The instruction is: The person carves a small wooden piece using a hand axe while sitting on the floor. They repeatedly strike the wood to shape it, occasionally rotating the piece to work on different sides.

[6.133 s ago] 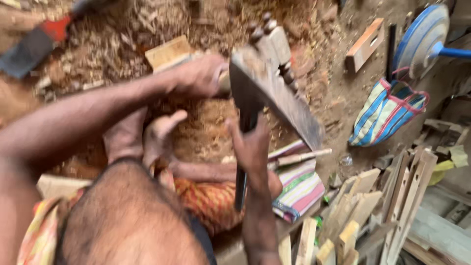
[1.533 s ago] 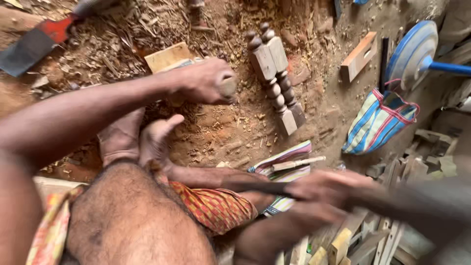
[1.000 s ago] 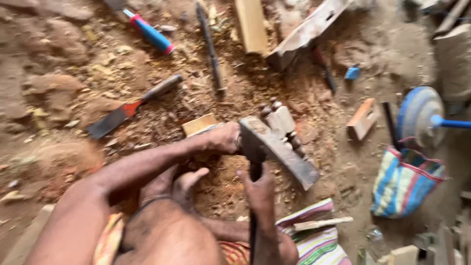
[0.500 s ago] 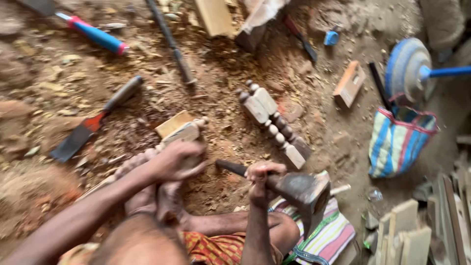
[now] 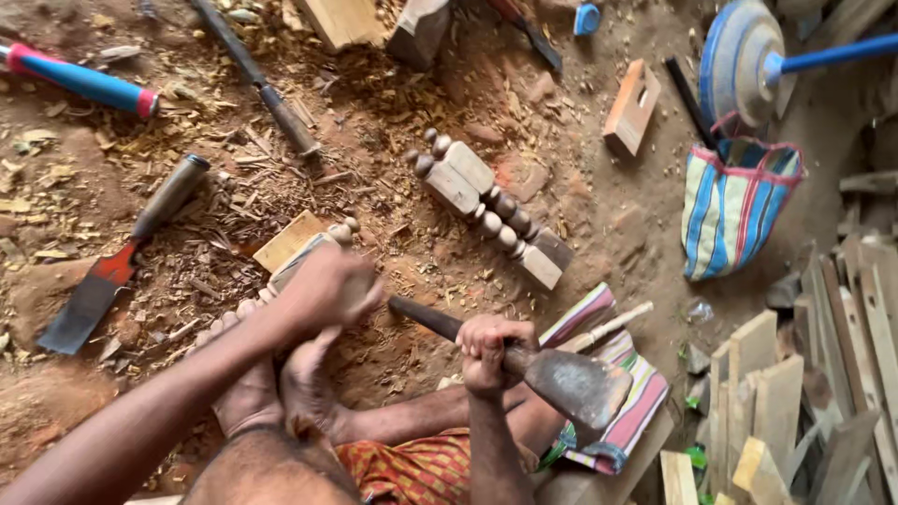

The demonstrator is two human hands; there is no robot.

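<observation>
My right hand (image 5: 493, 348) grips the dark wooden handle of a hatchet (image 5: 571, 382) whose broad metal blade hangs low to the right, over a striped cloth (image 5: 613, 393). My left hand (image 5: 327, 288) is closed over the top of a turned wooden leg (image 5: 301, 254), which stands on the dirt floor between my bare feet (image 5: 271, 383). Two finished turned wooden legs (image 5: 486, 208) lie side by side just beyond my hands.
A red-necked chisel (image 5: 112, 266), a blue-handled tool (image 5: 79, 79) and a long dark rod (image 5: 257, 79) lie on wood chips at left. A striped bag (image 5: 739, 210) and blue disc (image 5: 739, 61) sit at right. Wood offcuts (image 5: 795, 402) stack at lower right.
The hatchet has swung between raised beside the workpiece and lowered; now it is down at the right over the striped cloth. My left hand stays on the wooden leg. The camera view has shifted.
</observation>
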